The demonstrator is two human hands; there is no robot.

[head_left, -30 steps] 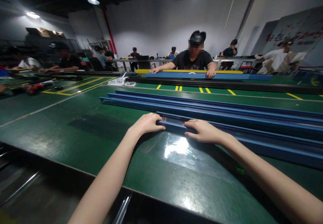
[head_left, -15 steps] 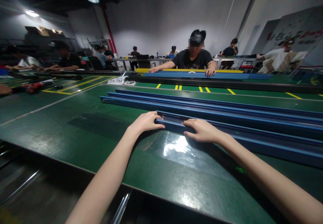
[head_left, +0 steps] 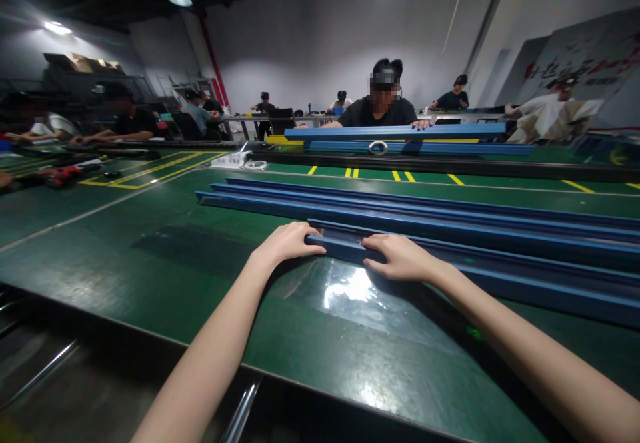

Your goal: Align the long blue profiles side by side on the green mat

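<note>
A long blue channel profile (head_left: 480,283) lies on the green table, running off to the right edge of the view. My left hand (head_left: 290,240) is closed around its left end, thumb on the near wall and fingers over the inside. A short way to the right, my right hand (head_left: 403,256) grips the near wall of the same profile, fingertips inside the channel. Just behind it, further blue profiles (head_left: 400,213) lie side by side, apart from my hands. Clear film (head_left: 350,303) with a bright glare is on the table below my hands.
Across the table a co-worker (head_left: 383,106) holds a raised blue bar (head_left: 395,132) above another blue bar, with a tape roll (head_left: 378,148) beside it. A long black bar (head_left: 450,166) crosses the table. A red tool (head_left: 65,173) lies at left. The near table edge (head_left: 150,330) runs diagonally.
The co-worker has lifted a blue bar, and the ring-shaped tape roll now shows in full. My hands keep the same hold on the profile. The view shifts slightly.
</note>
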